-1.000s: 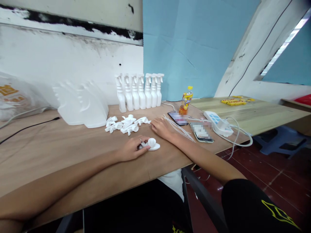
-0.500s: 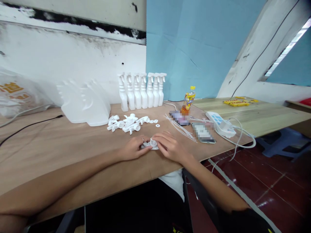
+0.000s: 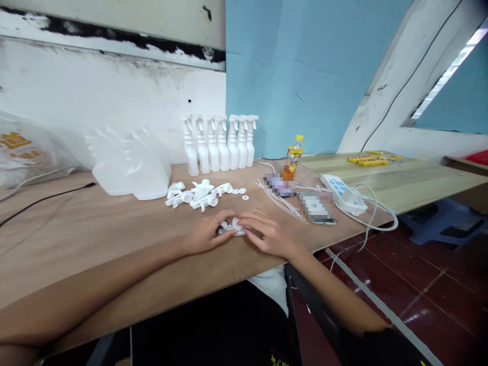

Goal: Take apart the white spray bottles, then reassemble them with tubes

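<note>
Close to the front edge of the table, both hands meet around a white spray trigger head (image 3: 235, 226). My left hand (image 3: 206, 235), with a ring on one finger, grips it from the left. From the other side my right hand (image 3: 270, 235) has its fingers closed on the round collar end; the fingers partly hide the piece. Just beyond lies a pile of white spray trigger heads (image 3: 202, 194). Several small white washers (image 3: 245, 197) are beside that pile. Thin clear dip tubes (image 3: 284, 204) lie farther right.
White spray bottles (image 3: 213, 152) with heads fitted stand in a row by the wall, headless white bottles (image 3: 131, 165) to their left. On the right are a drink bottle (image 3: 293, 157), two phones, one a grey phone (image 3: 316, 207), and a power strip (image 3: 345, 195) with its cable. A plastic bag (image 3: 28, 152) sits far left.
The view has shifted slightly. My fingers have moved a little on the spray trigger head, whose collar seems turned and is more covered by my right hand.
</note>
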Available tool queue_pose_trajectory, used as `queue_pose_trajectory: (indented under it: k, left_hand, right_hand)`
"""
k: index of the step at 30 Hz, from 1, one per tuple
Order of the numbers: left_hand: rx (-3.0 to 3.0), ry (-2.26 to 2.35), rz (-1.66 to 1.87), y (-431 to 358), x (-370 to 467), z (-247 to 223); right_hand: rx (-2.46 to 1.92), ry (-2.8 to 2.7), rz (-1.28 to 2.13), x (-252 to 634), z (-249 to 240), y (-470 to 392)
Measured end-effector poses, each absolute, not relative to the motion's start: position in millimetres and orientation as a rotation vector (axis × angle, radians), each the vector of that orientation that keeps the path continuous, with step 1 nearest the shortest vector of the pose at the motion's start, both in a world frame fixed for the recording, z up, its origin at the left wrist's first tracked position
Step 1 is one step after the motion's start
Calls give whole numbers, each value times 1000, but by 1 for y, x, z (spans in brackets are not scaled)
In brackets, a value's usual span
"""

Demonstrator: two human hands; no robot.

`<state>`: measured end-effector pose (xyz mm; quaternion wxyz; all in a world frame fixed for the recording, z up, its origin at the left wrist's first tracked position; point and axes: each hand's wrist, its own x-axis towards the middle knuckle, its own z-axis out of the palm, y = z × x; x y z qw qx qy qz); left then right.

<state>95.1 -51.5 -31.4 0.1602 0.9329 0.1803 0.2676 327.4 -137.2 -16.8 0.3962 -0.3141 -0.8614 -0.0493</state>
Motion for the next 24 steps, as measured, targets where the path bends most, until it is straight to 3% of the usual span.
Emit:
queue_pose_trajectory:
  k: [8, 24]
  left_hand:
    - [2750, 515, 744, -55, 95, -27]
    - [2786, 428, 819, -51, 96, -34]
  right_hand:
    - [-1068, -2238, -49, 326, -13, -139]
    - [-927, -2311, -167, 331, -19, -132]
